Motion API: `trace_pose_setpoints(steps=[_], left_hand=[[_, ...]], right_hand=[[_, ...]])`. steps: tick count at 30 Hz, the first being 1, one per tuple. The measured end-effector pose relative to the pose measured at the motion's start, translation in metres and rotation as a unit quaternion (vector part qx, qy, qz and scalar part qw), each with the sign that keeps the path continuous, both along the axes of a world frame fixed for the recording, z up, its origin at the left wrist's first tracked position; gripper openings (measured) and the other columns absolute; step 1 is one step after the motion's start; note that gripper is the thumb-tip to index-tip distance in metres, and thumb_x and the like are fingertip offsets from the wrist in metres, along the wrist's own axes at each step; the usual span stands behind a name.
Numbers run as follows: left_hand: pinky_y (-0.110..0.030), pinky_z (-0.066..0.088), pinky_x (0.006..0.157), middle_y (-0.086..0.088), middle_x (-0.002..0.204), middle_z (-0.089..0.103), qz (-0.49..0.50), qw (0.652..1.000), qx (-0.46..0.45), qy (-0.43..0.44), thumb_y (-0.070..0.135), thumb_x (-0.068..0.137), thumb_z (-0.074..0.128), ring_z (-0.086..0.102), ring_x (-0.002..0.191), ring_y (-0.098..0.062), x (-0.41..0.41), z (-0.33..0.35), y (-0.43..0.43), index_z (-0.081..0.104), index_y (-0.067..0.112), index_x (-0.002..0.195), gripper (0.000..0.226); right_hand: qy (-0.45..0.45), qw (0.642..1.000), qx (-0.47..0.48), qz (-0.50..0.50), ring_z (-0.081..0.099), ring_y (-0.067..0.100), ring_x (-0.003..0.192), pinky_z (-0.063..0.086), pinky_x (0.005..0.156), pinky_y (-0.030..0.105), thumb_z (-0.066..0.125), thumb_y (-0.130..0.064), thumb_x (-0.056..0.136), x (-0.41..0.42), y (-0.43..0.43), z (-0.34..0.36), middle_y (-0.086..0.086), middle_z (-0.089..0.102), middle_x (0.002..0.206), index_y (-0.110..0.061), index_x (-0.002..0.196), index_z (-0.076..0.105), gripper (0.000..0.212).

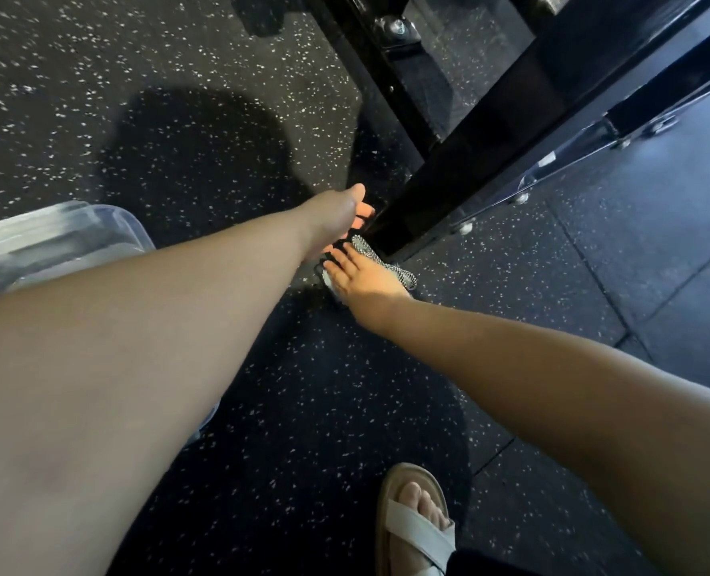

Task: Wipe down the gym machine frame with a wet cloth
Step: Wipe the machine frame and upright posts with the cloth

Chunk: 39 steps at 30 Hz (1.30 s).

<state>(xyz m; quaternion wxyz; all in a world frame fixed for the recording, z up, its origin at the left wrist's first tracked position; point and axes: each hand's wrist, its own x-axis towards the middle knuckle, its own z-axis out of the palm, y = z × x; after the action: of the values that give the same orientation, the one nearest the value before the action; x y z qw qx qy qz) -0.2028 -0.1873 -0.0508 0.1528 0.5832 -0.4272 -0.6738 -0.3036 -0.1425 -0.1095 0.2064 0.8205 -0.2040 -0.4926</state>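
View down past 2 bare arms to a speckled black rubber floor (pixel 179 56). Right hand (pixel 366 282) laid flat on a checked black-and-white cloth (pixel 384 259), fingers straight, nothing gripped. Cloth bunched on the floor under and just beyond that hand, touching the foot of the black machine frame (pixel 469 160). Left hand (pixel 336 220) just beside, at the cloth's far edge, fingertips hidden; hold on the cloth impossible to tell. Clear plastic tub (pixel 54 239) at left, sandalled foot (pixel 415 521) below.
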Motion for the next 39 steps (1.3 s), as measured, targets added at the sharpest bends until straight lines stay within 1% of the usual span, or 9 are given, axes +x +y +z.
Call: trace_pose_setpoints(steps=[5, 9, 13, 17, 21, 25, 29, 32, 39], left_hand=[[-0.031, 0.043, 0.086, -0.016, 0.125, 0.059, 0.032, 0.999, -0.039, -0.011, 0.040, 0.102, 0.027, 0.054, 0.102, -0.020, -0.010, 0.002, 0.003, 0.063, 0.013, 0.102, 0.045], [-0.039, 0.041, 0.102, -0.006, 0.099, 0.063, 0.053, 0.997, -0.056, -0.011, 0.046, 0.101, 0.025, 0.056, 0.097, -0.020, -0.018, 0.010, 0.005, 0.061, 0.023, 0.079, 0.048], [-0.037, 0.040, 0.104, -0.003, 0.097, 0.068, 0.058, 0.993, -0.079, 0.059, 0.051, 0.100, 0.020, 0.059, 0.109, -0.021, -0.031, 0.032, 0.015, 0.067, 0.023, 0.102, 0.054], [-0.018, 0.046, 0.086, 0.002, 0.107, 0.066, 0.049, 0.983, -0.125, 0.123, 0.046, 0.102, 0.013, 0.059, 0.103, -0.007, -0.031, 0.068, 0.013, 0.062, 0.021, 0.110, 0.055], [-0.028, 0.041, 0.101, 0.005, 0.115, 0.062, 0.047, 0.983, -0.141, 0.105, 0.049, 0.101, 0.016, 0.055, 0.109, -0.008, -0.032, 0.082, 0.019, 0.059, 0.027, 0.113, 0.049], [-0.030, 0.042, 0.101, 0.003, 0.120, 0.063, 0.067, 0.984, -0.129, 0.101, 0.047, 0.101, 0.020, 0.058, 0.109, -0.008, -0.040, 0.073, 0.031, 0.060, 0.023, 0.114, 0.048], [-0.028, 0.043, 0.095, 0.006, 0.115, 0.065, 0.090, 0.986, -0.113, 0.090, 0.051, 0.100, 0.025, 0.059, 0.108, -0.008, -0.041, 0.048, 0.039, 0.055, 0.023, 0.126, 0.049], [-0.037, 0.035, 0.109, 0.008, 0.131, 0.058, 0.087, 0.987, -0.109, 0.073, 0.063, 0.092, 0.030, 0.052, 0.122, -0.009, -0.039, 0.030, 0.043, 0.045, 0.034, 0.138, 0.057], [-0.041, 0.025, 0.115, 0.007, 0.145, 0.044, 0.102, 0.987, -0.111, 0.062, 0.041, 0.102, 0.025, 0.037, 0.135, -0.011, -0.041, 0.026, 0.041, 0.030, 0.033, 0.146, 0.045]], right_hand=[[-0.062, 0.997, -0.016, 0.048, -0.003, 0.036, 0.146, -0.009, 0.114, 0.048, 0.024, -0.025, 0.102, -0.028, 0.001, 0.024, 0.014, 0.001, 0.159, -0.005, 0.151, 0.006, 0.056], [-0.205, 0.968, -0.121, 0.076, 0.009, 0.026, 0.147, -0.011, 0.115, 0.043, 0.025, -0.022, 0.096, -0.076, 0.006, 0.052, 0.007, 0.016, 0.158, -0.012, 0.151, 0.016, 0.057], [-0.389, 0.891, -0.219, 0.087, 0.034, 0.024, 0.135, 0.015, 0.113, 0.043, 0.041, -0.017, 0.084, -0.099, 0.002, 0.069, 0.002, 0.058, 0.131, -0.017, 0.123, 0.060, 0.043], [-0.531, 0.800, -0.278, 0.012, 0.026, 0.029, 0.133, 0.017, 0.112, 0.048, 0.035, -0.013, 0.085, -0.097, 0.002, 0.064, 0.004, 0.027, 0.146, -0.015, 0.140, 0.030, 0.055], [-0.769, 0.576, -0.194, -0.201, 0.010, 0.030, 0.144, 0.026, 0.110, 0.034, 0.029, -0.001, 0.095, -0.069, 0.024, 0.040, -0.009, 0.001, 0.155, -0.007, 0.144, 0.028, 0.049], [-0.830, 0.111, -0.002, -0.547, 0.018, 0.004, 0.141, 0.018, 0.107, 0.007, 0.033, 0.003, 0.098, -0.031, 0.044, 0.040, -0.009, 0.009, 0.158, -0.023, 0.152, 0.013, 0.064], [-0.761, -0.165, 0.137, -0.612, 0.023, 0.010, 0.141, 0.023, 0.108, 0.027, 0.040, -0.044, 0.095, -0.012, 0.034, 0.039, -0.014, 0.025, 0.154, -0.036, 0.151, 0.018, 0.060], [-0.740, -0.205, 0.154, -0.622, 0.015, 0.017, 0.145, 0.017, 0.116, 0.043, 0.042, -0.075, 0.082, -0.004, 0.026, 0.043, -0.012, 0.021, 0.156, -0.047, 0.148, 0.011, 0.079], [-0.608, -0.354, 0.110, -0.702, 0.045, 0.030, 0.128, 0.033, 0.110, 0.051, 0.035, -0.054, 0.096, -0.006, 0.001, 0.001, 0.008, 0.042, 0.146, -0.031, 0.146, 0.031, 0.056]])
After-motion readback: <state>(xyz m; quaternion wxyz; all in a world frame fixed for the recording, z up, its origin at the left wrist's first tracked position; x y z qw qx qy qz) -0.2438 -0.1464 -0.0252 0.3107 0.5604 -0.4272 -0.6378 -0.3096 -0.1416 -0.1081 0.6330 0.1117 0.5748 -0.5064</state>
